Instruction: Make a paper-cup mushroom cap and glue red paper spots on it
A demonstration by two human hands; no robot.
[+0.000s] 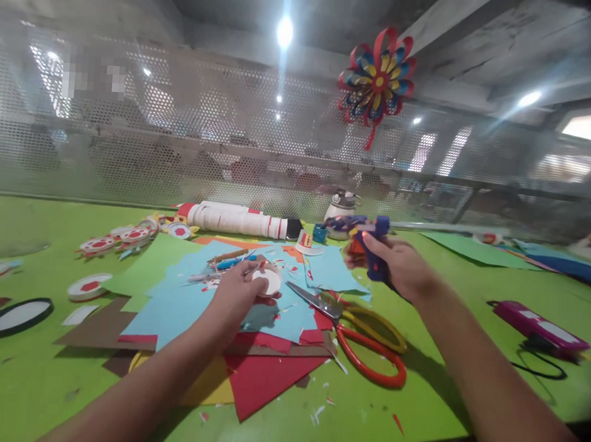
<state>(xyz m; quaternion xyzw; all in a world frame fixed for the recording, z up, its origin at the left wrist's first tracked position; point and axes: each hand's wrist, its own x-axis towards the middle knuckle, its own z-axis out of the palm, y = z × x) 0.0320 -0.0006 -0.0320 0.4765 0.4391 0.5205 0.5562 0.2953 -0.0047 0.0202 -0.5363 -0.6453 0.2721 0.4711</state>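
Here, the left fingers (256, 286) pinch a white disc (271, 282) — edgewise.

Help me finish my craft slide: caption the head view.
Left hand holding a white disc, right hand a blue glue gun, above a green table with colored paper and scissors.

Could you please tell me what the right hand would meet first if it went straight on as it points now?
Ahead of the right hand and its blue gun-shaped tool, the white flask seems first in line, with the blue jar near that path; depth is unclear here.
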